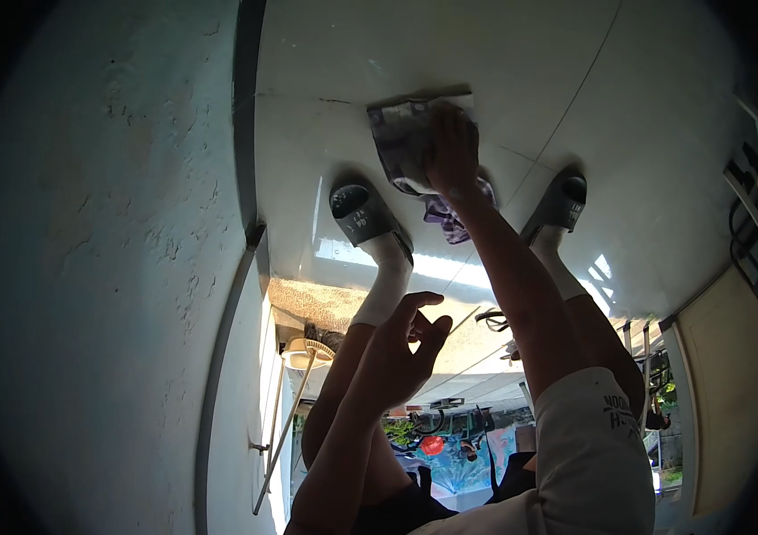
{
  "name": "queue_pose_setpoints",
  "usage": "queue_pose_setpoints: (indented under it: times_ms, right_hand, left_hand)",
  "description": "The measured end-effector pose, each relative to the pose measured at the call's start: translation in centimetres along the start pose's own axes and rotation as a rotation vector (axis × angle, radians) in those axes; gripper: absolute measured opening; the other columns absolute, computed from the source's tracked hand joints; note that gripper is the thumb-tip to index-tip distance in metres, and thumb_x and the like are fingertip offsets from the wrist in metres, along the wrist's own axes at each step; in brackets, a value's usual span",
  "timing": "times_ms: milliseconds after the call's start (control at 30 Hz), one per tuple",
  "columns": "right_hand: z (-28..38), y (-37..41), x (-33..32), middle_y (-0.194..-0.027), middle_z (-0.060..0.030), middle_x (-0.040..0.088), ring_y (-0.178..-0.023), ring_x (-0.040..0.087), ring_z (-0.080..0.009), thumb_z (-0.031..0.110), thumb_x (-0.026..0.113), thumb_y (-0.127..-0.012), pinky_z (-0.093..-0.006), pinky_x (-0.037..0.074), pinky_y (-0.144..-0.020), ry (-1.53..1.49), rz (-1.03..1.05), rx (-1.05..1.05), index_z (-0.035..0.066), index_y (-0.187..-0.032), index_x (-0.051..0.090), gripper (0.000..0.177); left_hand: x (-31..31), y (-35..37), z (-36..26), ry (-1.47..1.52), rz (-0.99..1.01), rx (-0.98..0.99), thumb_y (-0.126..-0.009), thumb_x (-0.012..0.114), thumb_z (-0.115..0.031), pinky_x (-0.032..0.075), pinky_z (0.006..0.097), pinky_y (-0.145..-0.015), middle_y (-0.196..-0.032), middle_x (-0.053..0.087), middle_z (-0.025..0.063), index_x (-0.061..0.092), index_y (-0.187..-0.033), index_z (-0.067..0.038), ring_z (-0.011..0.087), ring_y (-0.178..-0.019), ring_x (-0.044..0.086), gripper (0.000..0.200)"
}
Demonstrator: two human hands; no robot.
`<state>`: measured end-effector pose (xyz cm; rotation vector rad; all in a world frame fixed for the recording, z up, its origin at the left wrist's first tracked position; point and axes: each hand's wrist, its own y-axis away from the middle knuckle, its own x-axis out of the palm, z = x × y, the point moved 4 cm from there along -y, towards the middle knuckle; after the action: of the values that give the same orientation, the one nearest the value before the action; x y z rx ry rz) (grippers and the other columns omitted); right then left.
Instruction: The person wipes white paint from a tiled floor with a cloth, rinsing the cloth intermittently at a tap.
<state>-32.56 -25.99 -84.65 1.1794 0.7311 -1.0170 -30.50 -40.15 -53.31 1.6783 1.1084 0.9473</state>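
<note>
A grey and purple patterned cloth point(401, 147) lies on the pale tiled floor, partly bunched, with a purple end trailing towards me. My right hand point(453, 147) is on top of it, pressing down with the fingers bent over the fabric; part of the cloth is hidden beneath. Nearer my body, my left hand point(407, 343) hangs in the air over my leg, touching no object. Its fingers are loosely curled, the thumb is apart, and nothing is between them.
My feet, in dark slides point(356, 214) point(566, 201), stand either side of the cloth. On the left rises a worn pale wall point(120, 267) with a dark base strip. A metal-framed object point(753, 205) is at the far right. Behind me, a doorway shows bright ground.
</note>
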Motion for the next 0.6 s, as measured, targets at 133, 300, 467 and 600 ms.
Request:
queue_pose_setpoints:
  times_ms: [133,300,467,600]
  right_hand:
    - [0.5,0.2,-0.2,-0.155,-0.0187,0.038,-0.145,0.031,-0.0401,0.032,0.055,-0.091,-0.0576,0.025,-0.116,-0.037,0.035,0.022,0.006,-0.150,0.040,0.066]
    - [1.4,-4.6,-2.2,-0.154,-0.0182,0.039,-0.144,0.033,-0.0387,0.033,0.055,-0.092,-0.0571,0.027,-0.115,-0.008,-0.055,-0.073,0.005,-0.148,0.041,0.064]
    - [0.3,0.6,-0.7,-0.156,-0.0181,0.037,-0.144,0.034,-0.0367,0.034,0.061,-0.090,-0.0570,0.026,-0.116,0.027,0.123,-0.153,0.008,-0.150,0.038,0.070]
    - [-1.9,-3.5,-3.0,-0.117,-0.0189,0.069,-0.111,0.065,-0.0348,0.034,0.070,-0.087,-0.0453,0.051,-0.096,-0.304,0.315,0.310,0.011,-0.119,0.068,0.040]
  left_hand:
    - [0.2,-0.1,-0.7,-0.039,0.017,0.013,-0.100,0.062,-0.020,0.052,0.0324,-0.085,-0.084,0.061,0.0056,0.056,-0.128,-0.004,0.0134,-0.082,0.063,0.034]
    - [0.9,0.5,0.2,-0.068,0.067,-0.051,-0.100,0.063,-0.022,0.052,0.0325,-0.085,-0.084,0.061,0.0063,0.056,-0.128,-0.004,0.0141,-0.084,0.064,0.035]
    - [0.1,-0.5,-2.1,0.017,0.004,0.060,-0.101,0.061,-0.024,0.052,0.0340,-0.085,-0.085,0.061,0.0071,0.055,-0.130,-0.006,0.0152,-0.083,0.063,0.035]
    - [0.4,-0.6,-1.4,-0.107,0.001,-0.014,-0.099,0.064,-0.025,0.052,0.0331,-0.082,-0.082,0.060,0.0067,0.059,-0.127,-0.006,0.0139,-0.080,0.062,0.034]
